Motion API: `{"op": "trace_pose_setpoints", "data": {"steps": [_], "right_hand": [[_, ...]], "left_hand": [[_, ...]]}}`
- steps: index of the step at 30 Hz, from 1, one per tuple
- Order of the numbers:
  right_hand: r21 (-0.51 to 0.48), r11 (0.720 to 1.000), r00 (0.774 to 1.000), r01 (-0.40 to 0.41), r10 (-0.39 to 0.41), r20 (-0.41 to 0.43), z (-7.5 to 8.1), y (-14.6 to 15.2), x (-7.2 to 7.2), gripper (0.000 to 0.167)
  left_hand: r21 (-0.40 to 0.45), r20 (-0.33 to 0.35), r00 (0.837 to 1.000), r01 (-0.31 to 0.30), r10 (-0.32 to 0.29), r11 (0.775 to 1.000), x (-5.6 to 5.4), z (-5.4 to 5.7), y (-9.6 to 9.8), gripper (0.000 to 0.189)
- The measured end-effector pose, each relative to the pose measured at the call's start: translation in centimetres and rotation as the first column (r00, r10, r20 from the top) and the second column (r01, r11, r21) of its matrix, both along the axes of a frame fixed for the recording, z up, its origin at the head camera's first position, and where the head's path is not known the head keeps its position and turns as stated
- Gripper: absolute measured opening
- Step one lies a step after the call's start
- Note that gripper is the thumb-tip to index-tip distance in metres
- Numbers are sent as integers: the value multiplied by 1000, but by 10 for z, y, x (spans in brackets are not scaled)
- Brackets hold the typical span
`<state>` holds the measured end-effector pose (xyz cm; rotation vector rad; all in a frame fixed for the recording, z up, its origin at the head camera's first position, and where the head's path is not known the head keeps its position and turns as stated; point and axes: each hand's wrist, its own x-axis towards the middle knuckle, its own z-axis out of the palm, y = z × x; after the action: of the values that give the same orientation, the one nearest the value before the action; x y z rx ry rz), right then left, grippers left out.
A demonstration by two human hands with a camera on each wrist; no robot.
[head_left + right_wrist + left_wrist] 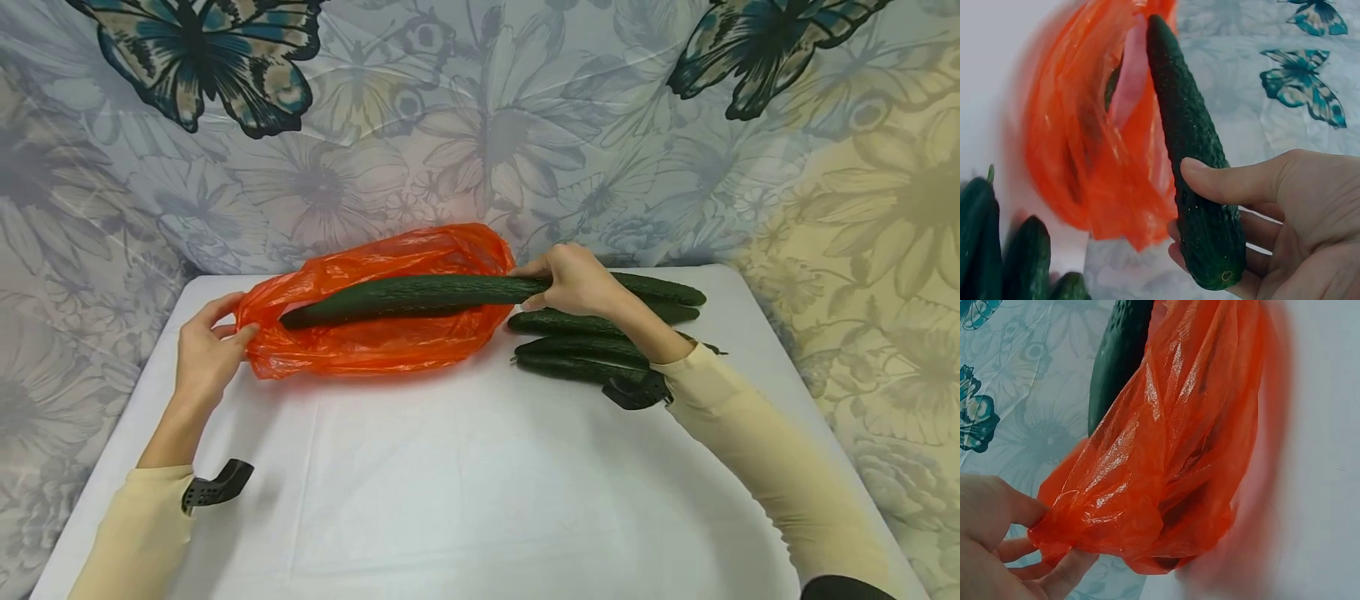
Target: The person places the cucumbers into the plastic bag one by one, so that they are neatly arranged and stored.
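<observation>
A long dark green cucumber [405, 292] stretches across the orange-red plastic bag [360, 357]. My right hand [576, 282] grips it near its right end, thumb on one side and fingers on the other in the right wrist view. The cucumber's far tip reaches toward the bag's left end. At that end my left hand [210, 343] pinches the crumpled edge of the bag between thumb and fingers. Through the thin film, dark green shapes [1112, 86] show inside the bag, partly hidden by its folds.
Several more cucumbers [577, 369] lie side by side on the white-covered table [465, 483], to the right of the bag and partly under my right forearm. A floral cloth [495, 133] with butterflies hangs behind and beside the table.
</observation>
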<state>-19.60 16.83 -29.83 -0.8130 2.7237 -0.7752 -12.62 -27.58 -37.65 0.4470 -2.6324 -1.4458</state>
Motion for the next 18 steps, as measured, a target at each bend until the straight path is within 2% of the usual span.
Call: {"op": "trace_pose_setpoints", "data": {"steps": [5,9,18], "right_hand": [[9,999,999,-33,33,-6,-6,-20,-11,44],[44,998,999,-38,37,9,-10,-35,-18,44],[58,997,998,-57,55,36,-22,-73,-33,42]], "left_hand": [[9,-4,1000,14,-14,1000,0,1,-1,53],[0,16,999,32,-32,999,0,2,-1,54],[-18,52,997,63,-62,998,2,3,-4,58]]}}
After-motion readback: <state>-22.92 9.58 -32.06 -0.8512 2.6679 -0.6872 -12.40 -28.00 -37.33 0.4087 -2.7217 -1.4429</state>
